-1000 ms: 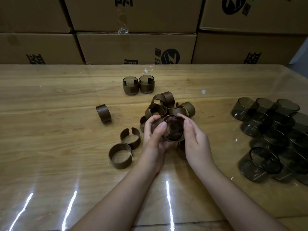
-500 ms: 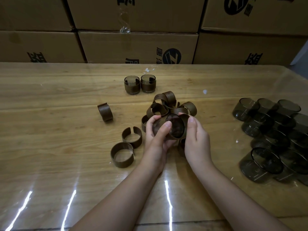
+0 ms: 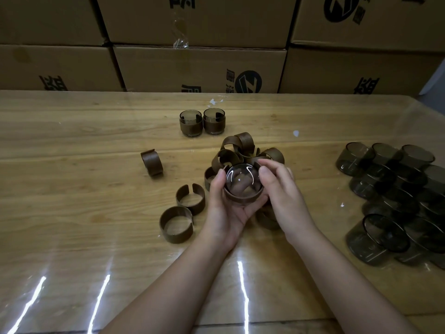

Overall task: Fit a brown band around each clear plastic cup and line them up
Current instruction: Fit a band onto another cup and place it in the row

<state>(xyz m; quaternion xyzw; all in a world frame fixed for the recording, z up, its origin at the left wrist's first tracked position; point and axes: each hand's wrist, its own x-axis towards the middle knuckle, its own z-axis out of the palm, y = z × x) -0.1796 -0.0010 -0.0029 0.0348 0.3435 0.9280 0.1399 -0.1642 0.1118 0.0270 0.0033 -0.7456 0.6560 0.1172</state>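
Note:
A clear cup [image 3: 242, 181] with a brown band [image 3: 243, 196] around it is held over the table's middle, its round glassy face turned up toward me. My left hand [image 3: 225, 210] cradles it from below and the left, thumb on its rim. My right hand [image 3: 280, 191] grips its right side with curled fingers. Two banded cups [image 3: 202, 122] stand side by side farther back. A heap of loose brown bands [image 3: 237, 150] lies just behind my hands, partly hidden by them.
Three more open bands lie to the left: one on edge [image 3: 152, 163], two flat [image 3: 190, 198] [image 3: 176, 227]. Several bare smoky cups [image 3: 395, 196] are heaped at the right. Cardboard boxes [image 3: 199, 68] wall off the back of the wooden table [image 3: 72, 189].
The cup has been turned in my hands so its round face points up toward me instead of sideways. My right hand has slid more over its right side.

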